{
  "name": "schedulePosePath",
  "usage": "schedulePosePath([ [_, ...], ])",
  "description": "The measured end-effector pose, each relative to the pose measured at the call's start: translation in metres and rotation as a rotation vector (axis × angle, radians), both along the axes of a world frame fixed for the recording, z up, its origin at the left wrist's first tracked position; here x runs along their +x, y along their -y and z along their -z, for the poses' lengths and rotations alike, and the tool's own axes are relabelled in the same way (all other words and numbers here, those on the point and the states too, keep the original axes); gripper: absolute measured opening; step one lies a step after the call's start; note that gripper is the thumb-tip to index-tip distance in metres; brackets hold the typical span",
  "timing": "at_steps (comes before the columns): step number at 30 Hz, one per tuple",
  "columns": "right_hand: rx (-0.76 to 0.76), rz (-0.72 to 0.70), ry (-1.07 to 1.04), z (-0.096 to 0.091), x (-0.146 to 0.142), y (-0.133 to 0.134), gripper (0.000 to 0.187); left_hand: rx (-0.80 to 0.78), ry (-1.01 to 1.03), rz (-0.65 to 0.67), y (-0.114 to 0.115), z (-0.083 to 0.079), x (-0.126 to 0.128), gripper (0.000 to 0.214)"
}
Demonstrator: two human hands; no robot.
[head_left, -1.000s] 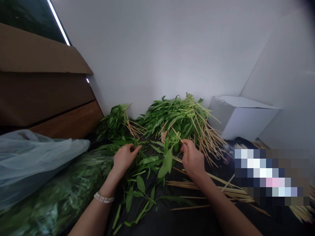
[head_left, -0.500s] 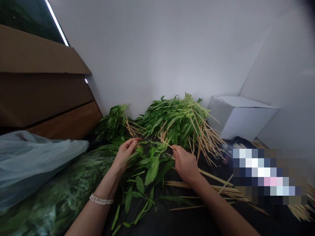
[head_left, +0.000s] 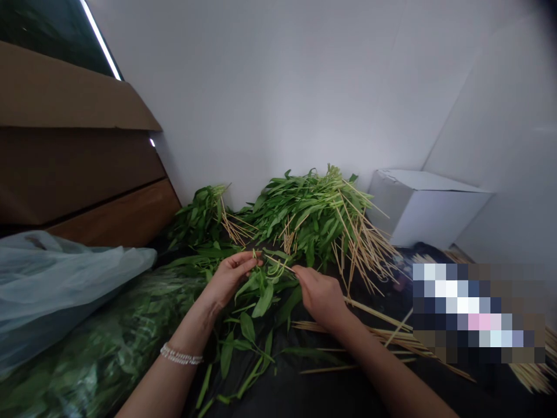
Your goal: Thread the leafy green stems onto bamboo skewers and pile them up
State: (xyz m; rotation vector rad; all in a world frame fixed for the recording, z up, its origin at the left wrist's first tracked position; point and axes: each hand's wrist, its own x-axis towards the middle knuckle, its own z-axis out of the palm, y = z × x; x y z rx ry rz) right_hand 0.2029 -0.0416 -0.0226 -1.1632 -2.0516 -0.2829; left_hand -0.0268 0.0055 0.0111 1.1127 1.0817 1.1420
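My left hand [head_left: 228, 277] pinches a leafy green stem [head_left: 261, 290] at its top end, fingers closed on it. My right hand [head_left: 319, 293] grips a thin bamboo skewer [head_left: 369, 310] whose tip points left into that stem between the two hands. Both hands hover over a black sheet [head_left: 304, 389] strewn with loose green leaves [head_left: 243, 342]. Just behind them rises a heap of skewered greens [head_left: 313, 215] with many stick ends fanning out to the right.
A smaller skewered bunch [head_left: 204, 217] lies at the back left. Bagged greens in clear plastic [head_left: 73, 325] fill the left. Loose bamboo skewers [head_left: 391, 339] lie at the right. A white box [head_left: 426, 206] stands by the wall; brown cardboard [head_left: 78, 151] is on the left.
My right hand has moved left with the skewer toward my left hand. The left hand has lifted a stem, and the two hands now meet over the leaves.
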Motion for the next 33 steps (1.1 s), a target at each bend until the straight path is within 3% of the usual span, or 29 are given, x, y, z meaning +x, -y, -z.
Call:
schedulePosePath([
  [14,-0.071,0.038,0.105,-0.0009,-0.0039,0.0036,0.033,0.073,-0.058,0.113,0.0044,0.0018,0.0066,0.038],
  [23,-0.099,0.037,0.129,-0.0041,-0.0043,0.0052,0.034,0.024,-0.087,0.017,0.0015,0.0051,0.0058,0.039],
  [33,-0.090,0.029,0.144,-0.0012,-0.0037,0.0046,0.036,0.068,-0.160,-0.003,0.0001,0.0076,0.0058,0.036],
])
